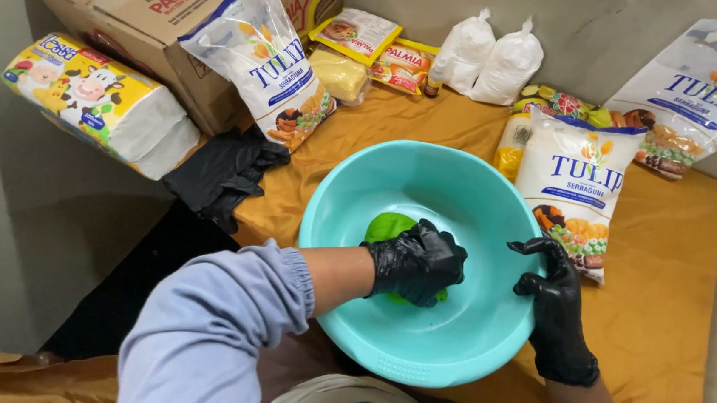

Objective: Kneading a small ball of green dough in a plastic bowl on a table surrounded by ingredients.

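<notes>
Fingers [430,247] of the gloved left hand [415,263] clench a green dough lump [388,225] inside the turquoise basin [438,349]; the lump's long axis cannot be told. The right hand [555,314] grasps the rim. The basin rests on an orange-clothed bench [664,288] beside flour bags [575,184], against grey walls.

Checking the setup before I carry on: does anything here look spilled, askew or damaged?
Nothing looks spilled or torn. The left hand presses green dough in the teal bowl; the right hand grips its rim. Only loose items: spare black gloves crumpled at the cloth's edge, and one flour bag lying flat.
</notes>
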